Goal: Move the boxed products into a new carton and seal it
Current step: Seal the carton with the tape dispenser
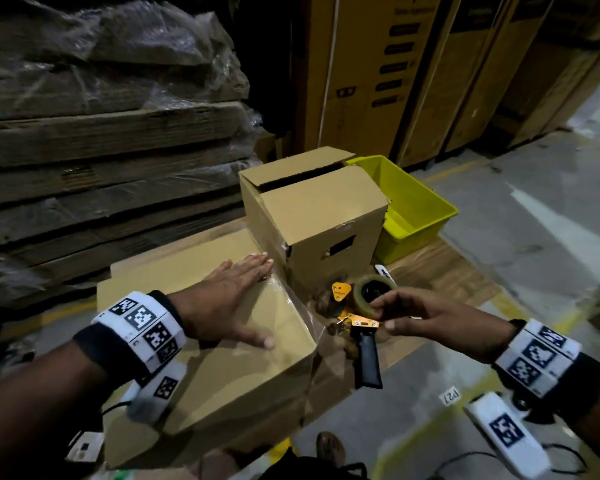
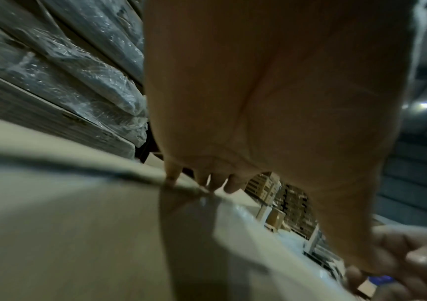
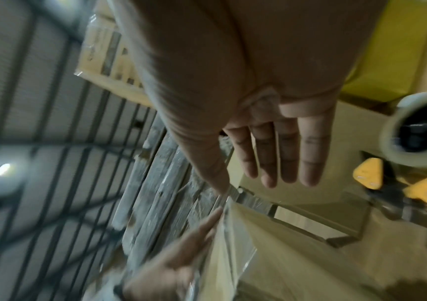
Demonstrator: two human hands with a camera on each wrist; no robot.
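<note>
A closed brown carton (image 1: 222,358) lies in front of me, with clear tape (image 1: 293,306) shining over its far right corner. My left hand (image 1: 236,299) presses flat on its top, fingers straight; in the left wrist view the fingertips (image 2: 207,183) touch the carton top (image 2: 53,224) beside the tape strip (image 2: 189,234). An orange tape dispenser (image 1: 357,317) with a black handle and clear roll stands right of the carton. My right hand (image 1: 385,313) is at the dispenser with straight fingers (image 3: 287,158), and the roll (image 3: 418,130) sits beside them. A second carton (image 1: 312,216) stands behind, flaps ajar.
A yellow plastic bin (image 1: 426,209) sits right of the second carton. Plastic-wrapped stacks of flat cardboard (image 1: 101,133) rise at the left, and tall printed cartons (image 1: 395,64) at the back. Everything rests on flat cardboard sheets (image 1: 447,271). Grey floor with painted lines lies to the right.
</note>
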